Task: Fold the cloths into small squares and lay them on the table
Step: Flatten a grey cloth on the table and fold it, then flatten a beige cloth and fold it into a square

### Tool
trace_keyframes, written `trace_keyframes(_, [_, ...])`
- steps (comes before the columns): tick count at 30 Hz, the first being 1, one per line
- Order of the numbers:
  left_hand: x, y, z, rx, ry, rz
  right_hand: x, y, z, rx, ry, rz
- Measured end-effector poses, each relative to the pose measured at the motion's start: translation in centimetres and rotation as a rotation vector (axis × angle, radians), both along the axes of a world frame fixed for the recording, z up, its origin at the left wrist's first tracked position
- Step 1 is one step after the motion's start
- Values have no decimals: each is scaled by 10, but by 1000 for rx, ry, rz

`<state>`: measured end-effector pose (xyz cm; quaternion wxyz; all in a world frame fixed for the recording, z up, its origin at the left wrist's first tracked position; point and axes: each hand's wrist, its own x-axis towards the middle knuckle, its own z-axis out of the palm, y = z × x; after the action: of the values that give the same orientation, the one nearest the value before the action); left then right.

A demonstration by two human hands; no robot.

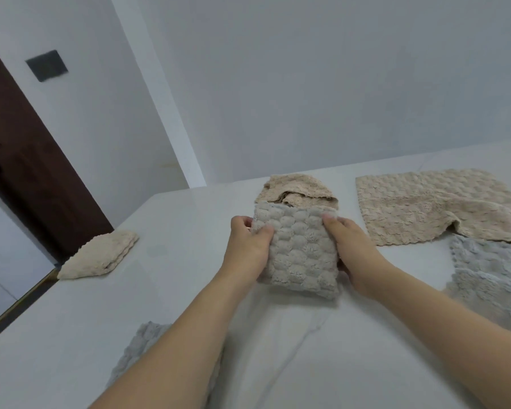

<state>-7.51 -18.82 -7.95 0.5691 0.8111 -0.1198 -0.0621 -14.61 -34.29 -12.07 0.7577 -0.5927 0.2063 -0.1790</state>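
Folded grey cloth [300, 249]: held over the white table [174, 290], centre.
Left hand [248, 246]: grips its left edge, thumb on top.
Right hand [351, 246]: grips its right edge, fingers curled beneath.
Folded beige cloth [101, 255]: table's left edge.
Crumpled beige cloth [295, 190]: just behind.
Flat beige cloth [431, 205]: right.
Unfolded grey cloth [493, 276]: right, near.

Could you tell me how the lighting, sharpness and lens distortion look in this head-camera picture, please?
Head view: light is soft and even, with faint shadows and no glare on the table; the wide lens tilts and bends the wall lines and the door frame; the grey folded cloth held by the left hand and right hand is fairly sharp; the dark wall plate looks smeared.
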Motion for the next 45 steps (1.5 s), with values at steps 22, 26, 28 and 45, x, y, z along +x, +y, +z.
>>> trace_keyframes(22, [188, 73, -10, 408, -414, 93, 212, 68, 12, -737, 183, -82])
trace_keyframes(26, [260, 45, -12, 404, -347, 92, 283, 46, 19, -797, 228, -98])
trace_keyframes(28, [292, 33, -10, 425, -350, 85, 314, 32, 28, -806, 269, -92])
trace_keyframes(45, [423, -24, -51, 768, -424, 7, 438, -22, -10, -1261, 505, -38])
